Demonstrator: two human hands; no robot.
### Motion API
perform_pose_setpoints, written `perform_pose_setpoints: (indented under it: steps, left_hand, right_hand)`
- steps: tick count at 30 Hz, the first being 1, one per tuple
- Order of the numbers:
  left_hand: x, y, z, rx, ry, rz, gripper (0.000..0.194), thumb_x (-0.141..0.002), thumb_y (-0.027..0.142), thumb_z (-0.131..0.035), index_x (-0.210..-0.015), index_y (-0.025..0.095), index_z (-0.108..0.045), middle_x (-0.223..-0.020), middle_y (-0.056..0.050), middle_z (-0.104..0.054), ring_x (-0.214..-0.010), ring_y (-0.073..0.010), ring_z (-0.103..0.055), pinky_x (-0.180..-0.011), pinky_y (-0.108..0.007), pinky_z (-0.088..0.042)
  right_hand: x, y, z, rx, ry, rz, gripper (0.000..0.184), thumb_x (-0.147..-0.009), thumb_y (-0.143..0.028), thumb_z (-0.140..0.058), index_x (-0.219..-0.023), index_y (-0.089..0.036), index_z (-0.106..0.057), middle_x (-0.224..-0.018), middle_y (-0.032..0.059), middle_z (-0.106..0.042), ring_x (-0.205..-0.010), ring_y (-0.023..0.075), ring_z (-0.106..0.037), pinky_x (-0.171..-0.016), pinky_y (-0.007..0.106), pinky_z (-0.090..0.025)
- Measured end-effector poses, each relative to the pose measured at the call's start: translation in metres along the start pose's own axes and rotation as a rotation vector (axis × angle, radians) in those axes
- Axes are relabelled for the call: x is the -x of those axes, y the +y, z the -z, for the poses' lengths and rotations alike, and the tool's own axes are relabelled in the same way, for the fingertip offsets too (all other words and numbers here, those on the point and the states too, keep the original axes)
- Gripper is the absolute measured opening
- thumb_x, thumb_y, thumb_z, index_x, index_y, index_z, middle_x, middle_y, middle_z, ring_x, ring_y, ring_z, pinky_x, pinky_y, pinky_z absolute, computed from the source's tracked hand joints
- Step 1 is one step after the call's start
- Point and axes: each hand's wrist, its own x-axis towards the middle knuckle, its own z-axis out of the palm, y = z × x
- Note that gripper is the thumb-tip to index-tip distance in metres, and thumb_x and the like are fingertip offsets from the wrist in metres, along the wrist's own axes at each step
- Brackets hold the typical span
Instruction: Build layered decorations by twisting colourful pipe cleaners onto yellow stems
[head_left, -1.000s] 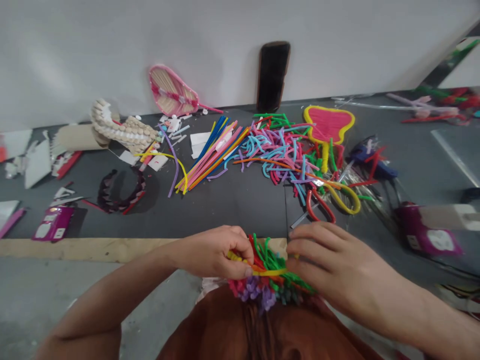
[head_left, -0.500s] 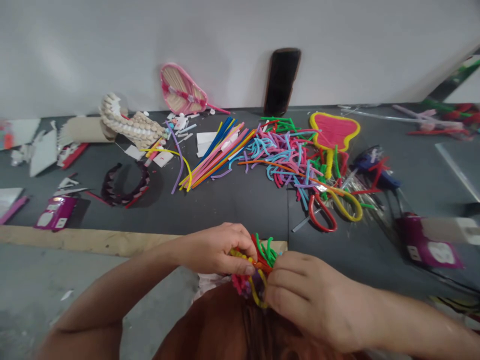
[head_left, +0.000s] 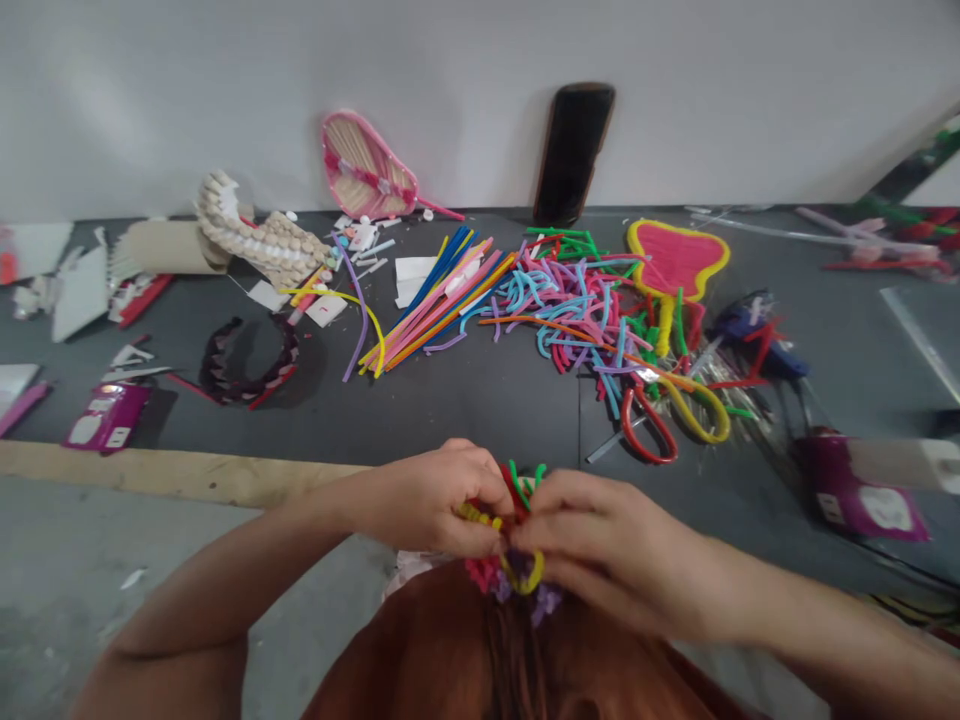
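Note:
Close to my body, my left hand (head_left: 450, 505) pinches a bundle of coloured pipe cleaners (head_left: 487, 573), with red, green, pink and purple ends sticking out. My right hand (head_left: 615, 550) is closed at the bundle's other side, its fingertips meeting those of my left hand. A yellow pipe cleaner (head_left: 534, 578) curves in a loop below the fingertips, and my right fingers grip it. The fingers hide most of the bundle's middle.
Cut pipe cleaners (head_left: 570, 300) lie heaped on the dark table (head_left: 480, 410), beside scissors (head_left: 651, 425), longer pipe cleaners (head_left: 442, 300) and a pink butterfly shape (head_left: 679, 258). A phone (head_left: 574, 150) leans on the wall. A blue glue gun (head_left: 757, 335) lies right.
My right hand has moved left, up against my left hand. The yellow pipe cleaner went from stretched straight across the bundle to bent in a loop. My left hand keeps its hold.

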Motion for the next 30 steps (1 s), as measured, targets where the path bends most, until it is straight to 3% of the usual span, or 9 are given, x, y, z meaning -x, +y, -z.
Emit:
perform_pose_setpoints:
  steps: [2,4,7,10,14,19,22,25,30]
  left_hand:
    - [0.0,0.001,0.0,-0.023,0.005,0.005,0.008,-0.083,0.027,-0.067,-0.082,0.019,-0.066,-0.081,0.002,-0.064,-0.091,-0.0145,-0.057,-0.091,-0.027,-0.033]
    - [0.0,0.003,0.0,-0.031,0.013,0.002,0.01,-0.084,0.029,-0.067,-0.084,0.019,-0.067,-0.082,0.001,-0.064,-0.09,-0.0144,-0.056,-0.091,-0.027,-0.031]
    - [0.0,0.006,-0.001,-0.043,0.016,-0.017,0.008,-0.085,0.028,-0.066,-0.085,0.019,-0.067,-0.083,0.002,-0.066,-0.091,-0.0142,-0.056,-0.095,-0.029,-0.028]
    - [0.001,0.009,-0.003,-0.071,0.062,-0.007,0.008,-0.085,0.028,-0.067,-0.084,0.02,-0.067,-0.082,0.002,-0.066,-0.093,-0.0148,-0.056,-0.1,-0.033,-0.023]
    - [0.002,0.011,-0.006,-0.087,0.152,0.015,0.01,-0.084,0.031,-0.069,-0.082,0.021,-0.068,-0.082,0.002,-0.065,-0.094,-0.015,-0.056,-0.104,-0.034,-0.019]
    - [0.005,0.013,-0.009,-0.107,0.17,0.042,0.013,-0.082,0.035,-0.07,-0.087,0.024,-0.069,-0.083,0.003,-0.065,-0.093,-0.0141,-0.056,-0.106,-0.034,-0.02]
    - [0.008,0.012,-0.008,-0.076,0.205,0.096,0.019,-0.077,0.034,-0.075,-0.089,0.023,-0.066,-0.088,0.002,-0.064,-0.097,-0.0152,-0.056,-0.103,-0.033,-0.026]
    - [0.011,0.011,-0.007,-0.062,0.219,0.103,0.016,-0.076,0.032,-0.074,-0.079,0.021,-0.063,-0.085,0.002,-0.065,-0.098,-0.0162,-0.056,-0.101,-0.033,-0.029]
    - [0.015,0.009,-0.008,-0.078,0.195,0.088,0.012,-0.082,0.03,-0.068,-0.075,0.021,-0.064,-0.085,0.004,-0.066,-0.094,-0.0126,-0.057,-0.108,-0.034,-0.02]
  right_hand:
    - [-0.003,0.014,0.003,-0.387,-0.04,-0.174,0.024,-0.088,-0.028,-0.062,-0.108,-0.017,-0.059,-0.097,0.0056,-0.062,-0.081,0.0124,-0.059,-0.073,0.026,-0.05]
    - [-0.007,0.028,0.0,-0.754,-0.083,-0.384,0.029,-0.091,-0.042,-0.056,-0.104,-0.016,-0.057,-0.089,0.0037,-0.062,-0.073,0.0109,-0.059,-0.066,0.025,-0.051]
    - [-0.011,0.043,-0.01,-0.993,-0.216,-0.559,0.036,-0.084,-0.049,-0.063,-0.094,-0.014,-0.06,-0.081,0.0011,-0.063,-0.067,0.0098,-0.059,-0.062,0.023,-0.05]
    - [-0.016,0.048,-0.02,-1.017,-0.35,-0.558,0.039,-0.077,-0.049,-0.071,-0.087,-0.012,-0.066,-0.072,-0.0018,-0.061,-0.06,0.0078,-0.055,-0.058,0.021,-0.046]
    - [-0.022,0.048,-0.026,-1.024,-0.407,-0.543,0.04,-0.073,-0.049,-0.074,-0.083,-0.01,-0.072,-0.065,-0.0028,-0.061,-0.055,0.0057,-0.049,-0.056,0.019,-0.041]
    - [-0.022,0.047,-0.034,-1.15,-0.33,-0.611,0.038,-0.062,-0.043,-0.083,-0.079,-0.011,-0.073,-0.071,-0.0011,-0.067,-0.06,0.0071,-0.055,-0.061,0.02,-0.044]
    - [-0.02,0.048,-0.039,-1.189,-0.278,-0.607,0.032,-0.066,-0.037,-0.08,-0.082,-0.011,-0.071,-0.07,-0.0028,-0.065,-0.059,0.0061,-0.054,-0.061,0.02,-0.043]
    - [-0.021,0.05,-0.041,-1.188,-0.272,-0.591,0.019,-0.068,-0.026,-0.075,-0.078,-0.012,-0.065,-0.067,-0.0043,-0.063,-0.055,0.0043,-0.05,-0.056,0.018,-0.04]
    - [-0.023,0.046,-0.041,-1.258,-0.245,-0.522,0.018,-0.07,-0.021,-0.07,-0.074,-0.015,-0.053,-0.057,-0.0087,-0.053,-0.045,0.0021,-0.039,-0.045,0.015,-0.029]
